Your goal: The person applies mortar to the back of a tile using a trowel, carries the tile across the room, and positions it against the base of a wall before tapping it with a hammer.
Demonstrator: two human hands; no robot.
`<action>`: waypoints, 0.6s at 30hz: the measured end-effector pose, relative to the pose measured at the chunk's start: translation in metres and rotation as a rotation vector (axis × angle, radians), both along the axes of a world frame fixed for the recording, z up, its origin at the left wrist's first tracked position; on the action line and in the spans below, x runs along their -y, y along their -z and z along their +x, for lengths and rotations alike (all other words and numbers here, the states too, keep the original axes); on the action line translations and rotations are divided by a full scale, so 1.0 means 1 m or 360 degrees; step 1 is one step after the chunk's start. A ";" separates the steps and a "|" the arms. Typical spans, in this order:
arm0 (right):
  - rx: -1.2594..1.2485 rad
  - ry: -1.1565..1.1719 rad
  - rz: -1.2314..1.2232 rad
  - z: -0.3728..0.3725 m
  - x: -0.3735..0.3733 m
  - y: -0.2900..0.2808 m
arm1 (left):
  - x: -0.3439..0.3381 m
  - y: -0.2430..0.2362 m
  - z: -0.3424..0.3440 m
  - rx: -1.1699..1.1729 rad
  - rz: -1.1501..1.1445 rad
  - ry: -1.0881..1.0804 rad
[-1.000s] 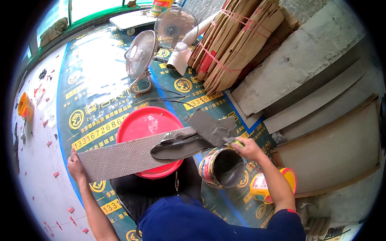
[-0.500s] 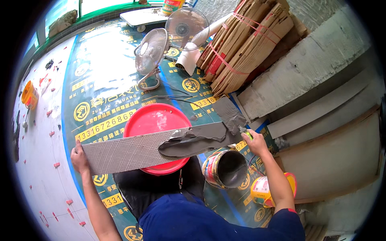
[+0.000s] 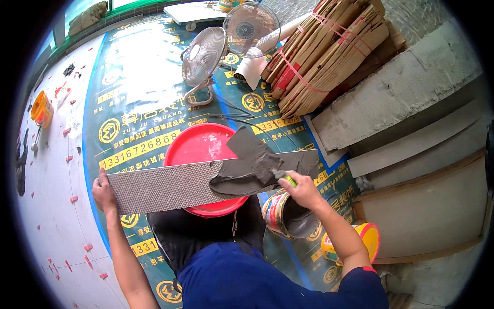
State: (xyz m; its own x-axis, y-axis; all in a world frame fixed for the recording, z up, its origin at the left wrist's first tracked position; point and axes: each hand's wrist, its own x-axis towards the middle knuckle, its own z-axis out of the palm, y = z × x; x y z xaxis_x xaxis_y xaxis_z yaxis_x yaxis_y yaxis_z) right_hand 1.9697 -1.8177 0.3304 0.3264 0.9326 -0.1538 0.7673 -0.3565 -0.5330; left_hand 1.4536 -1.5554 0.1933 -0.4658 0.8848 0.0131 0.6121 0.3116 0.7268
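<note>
A long tile strip with a ridged grey back lies across a red round tub or lid in front of me. My left hand grips its left end, thumb on the upper edge. Wet grey mortar covers the strip from its middle toward the right. My right hand is closed round the green-tipped handle of a trowel. The mortar-coated blade lies over the middle of the strip, against the mortar, and juts past the far edge. Below the strip's right part, an open bucket is dark with mortar inside.
Two fans and a strapped stack of cardboard stand ahead. A yellow bucket is by my right forearm, an orange bucket far left on tiles with red spacers. Green printed sheeting covers the floor; a concrete ledge runs along the right.
My right hand has brought the trowel leftward from the strip's right end onto the mortar near the middle. The left hand keeps its hold, and the view has shifted slightly.
</note>
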 end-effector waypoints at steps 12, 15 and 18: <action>0.0608 0.0623 0.0242 0.139 0.037 0.013 | 0.003 -0.008 0.008 0.0127 -0.0026 -0.0008; 0.0580 0.0694 0.0202 0.147 0.047 0.000 | 0.003 -0.007 0.008 0.0193 -0.0067 -0.0011; 0.0479 0.0565 0.0357 0.115 0.056 0.002 | 0.002 -0.009 0.010 -0.0025 -0.0015 -0.0016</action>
State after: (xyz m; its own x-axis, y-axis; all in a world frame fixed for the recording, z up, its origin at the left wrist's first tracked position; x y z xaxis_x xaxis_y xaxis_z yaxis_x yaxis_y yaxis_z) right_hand 2.0850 -1.8732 0.3282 0.6277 0.7557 0.1866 0.7510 -0.5249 -0.4006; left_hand 1.4639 -1.5572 0.2020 -0.4746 0.8801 0.0121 0.6201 0.3246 0.7142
